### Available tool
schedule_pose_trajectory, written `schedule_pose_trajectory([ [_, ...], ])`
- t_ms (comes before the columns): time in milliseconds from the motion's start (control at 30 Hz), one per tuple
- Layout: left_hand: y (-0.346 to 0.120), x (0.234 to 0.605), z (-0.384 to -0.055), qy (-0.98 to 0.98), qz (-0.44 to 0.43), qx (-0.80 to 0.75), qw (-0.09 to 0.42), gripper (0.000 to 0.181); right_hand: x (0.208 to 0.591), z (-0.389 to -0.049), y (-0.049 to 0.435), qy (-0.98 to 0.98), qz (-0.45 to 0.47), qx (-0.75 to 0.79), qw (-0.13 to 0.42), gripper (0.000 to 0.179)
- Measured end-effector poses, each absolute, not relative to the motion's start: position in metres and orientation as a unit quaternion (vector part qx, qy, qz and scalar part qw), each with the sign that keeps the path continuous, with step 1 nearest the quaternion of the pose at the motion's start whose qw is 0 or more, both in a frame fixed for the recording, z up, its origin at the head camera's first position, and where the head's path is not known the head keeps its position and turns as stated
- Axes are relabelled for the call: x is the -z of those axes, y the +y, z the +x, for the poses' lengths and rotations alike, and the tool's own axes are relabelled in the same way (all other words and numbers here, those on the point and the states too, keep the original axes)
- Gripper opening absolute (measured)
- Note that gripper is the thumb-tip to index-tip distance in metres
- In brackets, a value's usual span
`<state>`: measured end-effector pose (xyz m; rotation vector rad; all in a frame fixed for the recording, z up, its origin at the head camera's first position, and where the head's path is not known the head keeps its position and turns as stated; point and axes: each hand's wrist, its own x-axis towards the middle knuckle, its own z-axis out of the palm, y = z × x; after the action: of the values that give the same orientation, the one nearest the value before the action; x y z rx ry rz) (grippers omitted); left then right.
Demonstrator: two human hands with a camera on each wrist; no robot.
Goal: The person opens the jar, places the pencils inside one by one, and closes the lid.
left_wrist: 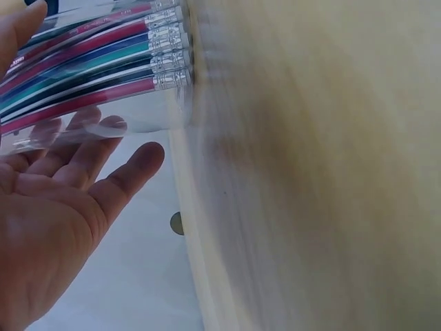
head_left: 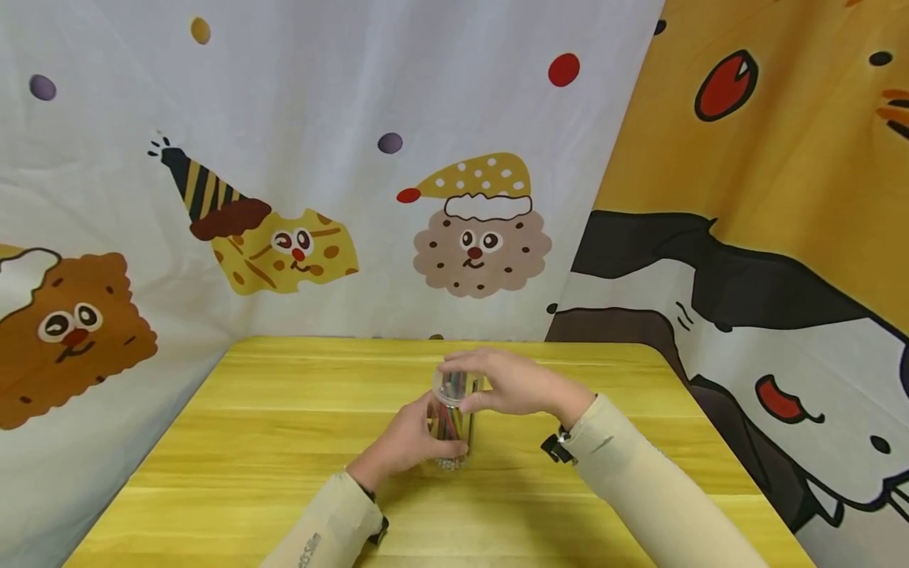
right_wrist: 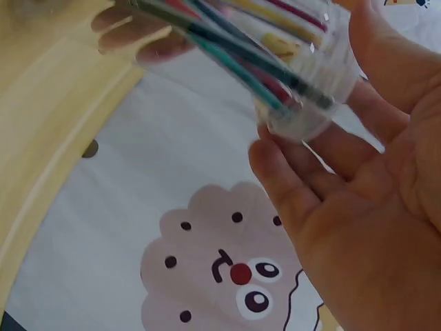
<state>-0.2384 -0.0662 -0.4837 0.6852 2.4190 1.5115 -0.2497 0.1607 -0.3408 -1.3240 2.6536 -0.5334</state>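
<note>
A clear plastic jar [head_left: 450, 432] of pencils stands upright, or nearly so, at the middle of the wooden table. My left hand [head_left: 406, 438] holds its lower body, thumb on the near side and fingers around the far side. From above, my right hand [head_left: 514, 384] grips the clear lid [right_wrist: 300, 121] at the jar's top between thumb and fingers. Through the wall show several pencils [left_wrist: 103, 62] in red, green, blue and dark colours, their metal bands and eraser ends at the bottom. Whether the lid sits tight cannot be told.
The yellow wood-grain table [head_left: 284, 426] ends at a far edge just beyond the hands. Behind it hangs a white curtain [head_left: 305, 102] printed with cartoon biscuits, and on the right an orange cartoon cloth [head_left: 817, 158]. Both wrists wear dark straps [head_left: 557, 448].
</note>
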Motion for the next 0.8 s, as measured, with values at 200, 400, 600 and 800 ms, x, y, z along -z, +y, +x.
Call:
schedule_pose_trajectory([
  [200, -0.069, 0.482, -0.238, 0.816, 0.236, -0.516, 0.114, 0.066, 0.335, -0.253, 0.161, 0.874, -0.445, 0.173, 0.091, 0.059],
  [400, -0.069, 0.483, -0.237, 0.815, 0.236, -0.517, 0.108, 0.067, 0.349, -0.251, 0.162, 0.878, -0.427, 0.212, 0.054, 0.057],
  [600, -0.066, 0.484, -0.236, 0.817, 0.23, -0.521, 0.092, 0.065, 0.356, -0.239, 0.157, 0.9, -0.372, 0.228, 0.009, 0.056],
  [800, -0.063, 0.486, -0.235, 0.822, 0.227, -0.517, 0.074, 0.072, 0.363, -0.226, 0.152, 0.916, -0.33, 0.224, -0.034, 0.057],
])
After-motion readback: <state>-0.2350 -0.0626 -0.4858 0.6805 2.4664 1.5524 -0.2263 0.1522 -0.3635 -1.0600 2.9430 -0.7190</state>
